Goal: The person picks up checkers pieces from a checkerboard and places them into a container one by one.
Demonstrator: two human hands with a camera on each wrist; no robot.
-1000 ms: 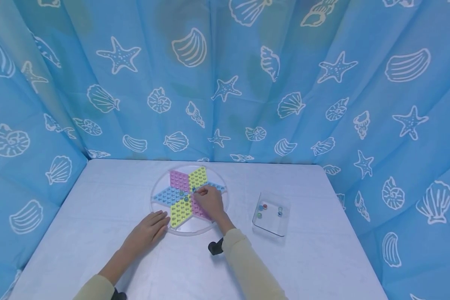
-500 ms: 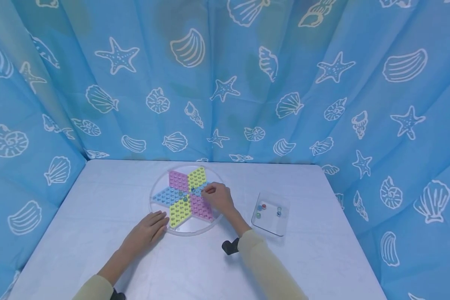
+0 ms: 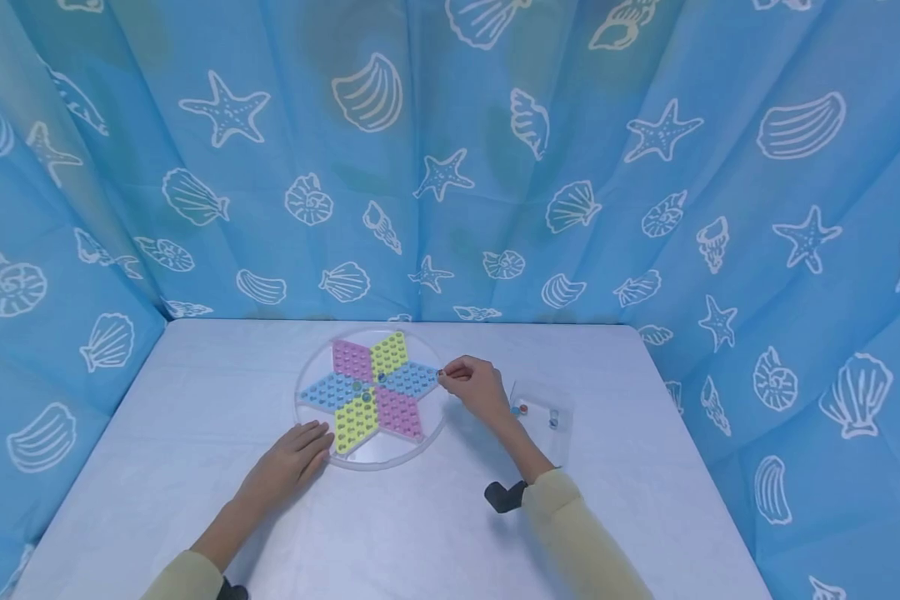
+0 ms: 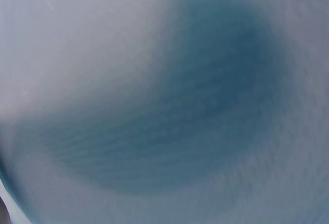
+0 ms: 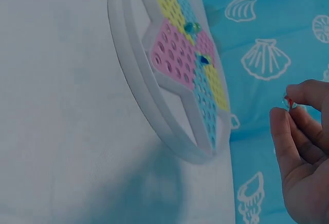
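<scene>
Right hand (image 3: 476,387) pinches marble (image 5: 287,102) near right edge of board (image 3: 399,413); left hand (image 3: 291,457) relaxed, at near-left edge. Fingertip-only pinch might slip, marble rolling across table (image 3: 390,533).

pink, yellow and blue star board (image 3: 399,412); red-streaked clear marble (image 5: 288,101); blue curtain (image 3: 480,217) patterned with white seashells and starfish.

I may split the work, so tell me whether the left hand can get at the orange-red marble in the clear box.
Probably not easily: the left hand lies by the game board, and the right forearm slants between that hand and the clear box holding the orange-red marble.
</scene>
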